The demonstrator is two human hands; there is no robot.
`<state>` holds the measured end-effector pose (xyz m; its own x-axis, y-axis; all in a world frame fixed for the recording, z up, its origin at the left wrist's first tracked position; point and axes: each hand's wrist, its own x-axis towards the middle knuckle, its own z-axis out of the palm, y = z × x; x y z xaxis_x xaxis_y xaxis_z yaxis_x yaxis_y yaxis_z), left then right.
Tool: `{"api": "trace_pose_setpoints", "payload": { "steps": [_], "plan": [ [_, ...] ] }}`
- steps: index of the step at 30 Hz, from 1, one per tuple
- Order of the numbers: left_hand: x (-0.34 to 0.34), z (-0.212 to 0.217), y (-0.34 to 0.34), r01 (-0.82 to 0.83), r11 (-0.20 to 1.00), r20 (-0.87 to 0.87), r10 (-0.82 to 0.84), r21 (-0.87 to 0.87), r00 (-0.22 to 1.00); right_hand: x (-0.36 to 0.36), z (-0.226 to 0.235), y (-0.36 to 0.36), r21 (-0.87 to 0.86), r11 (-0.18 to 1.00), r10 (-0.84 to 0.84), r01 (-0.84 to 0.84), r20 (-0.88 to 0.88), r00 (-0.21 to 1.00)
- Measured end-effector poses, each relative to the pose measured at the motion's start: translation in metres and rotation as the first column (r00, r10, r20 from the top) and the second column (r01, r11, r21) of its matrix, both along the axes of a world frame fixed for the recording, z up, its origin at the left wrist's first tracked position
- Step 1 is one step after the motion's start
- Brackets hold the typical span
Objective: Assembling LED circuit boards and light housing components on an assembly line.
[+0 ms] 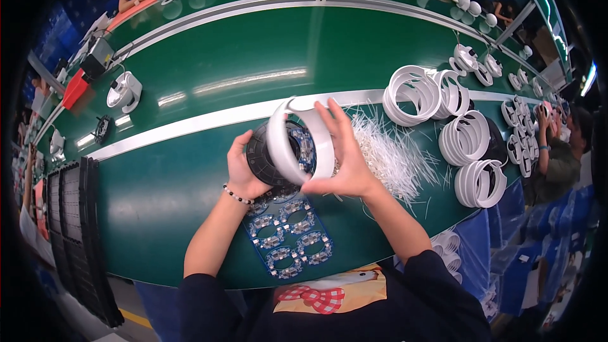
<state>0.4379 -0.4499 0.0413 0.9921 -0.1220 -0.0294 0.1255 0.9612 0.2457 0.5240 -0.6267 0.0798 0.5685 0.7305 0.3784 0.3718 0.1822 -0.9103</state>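
Note:
My left hand [246, 171], wearing a beaded bracelet, is closed around the edge of a black round plastic part [258, 159]. My right hand [351, 161] grips a wide white plastic ring [324, 145] between thumb and fingers. The ring is tilted in front of the black part and hides some of it; whether the two touch I cannot tell. Through the ring's opening a blue circuit board [307, 152] shows near the black part. Below my hands, a blue panel of several ring-shaped circuit boards [291, 234] lies on the green table [164, 215].
A heap of thin white strands [396, 158] lies right of my hands. Beyond it stand stacks of white rings [481, 183]. Black trays [66, 215] line the left end. White devices [125, 92] stand across a metal rail. A co-worker [563, 145] sits at the far right.

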Motion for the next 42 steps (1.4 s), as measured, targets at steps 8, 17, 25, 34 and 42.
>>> {"api": "trace_pose_setpoints", "payload": {
  "steps": [8, 17, 25, 34, 42],
  "plan": [
    [-0.001, -0.001, -0.019, -0.176, 0.981, 0.022, 0.175, 0.086, 0.984, -0.022, -0.013, 0.007, -0.195, 0.949, -0.177, 0.245, 0.313, 0.933],
    [-0.006, -0.005, -0.025, -0.26, 0.964, 0.095, 0.254, 0.056, 0.963, -0.016, -0.005, 0.007, 0.089, 0.994, -0.088, 0.07, 0.206, 0.975],
    [-0.008, 0.001, -0.028, -0.254, 0.967, 0.256, 0.241, 0.02, 0.936, -0.025, 0.002, 0.011, -0.046, 0.981, -0.125, 0.189, 0.597, 0.793],
    [-0.016, -0.017, -0.009, -0.069, 0.992, 0.16, 0.052, 0.105, 0.986, -0.008, 0.013, 0.01, -0.25, 0.968, 0.118, 0.035, 0.571, 0.813],
    [-0.003, 0.006, -0.03, -0.194, 0.938, 0.038, 0.191, 0.286, 0.981, -0.031, -0.019, 0.006, -0.092, 0.941, -0.241, 0.326, 0.494, 0.835]
  ]
}}
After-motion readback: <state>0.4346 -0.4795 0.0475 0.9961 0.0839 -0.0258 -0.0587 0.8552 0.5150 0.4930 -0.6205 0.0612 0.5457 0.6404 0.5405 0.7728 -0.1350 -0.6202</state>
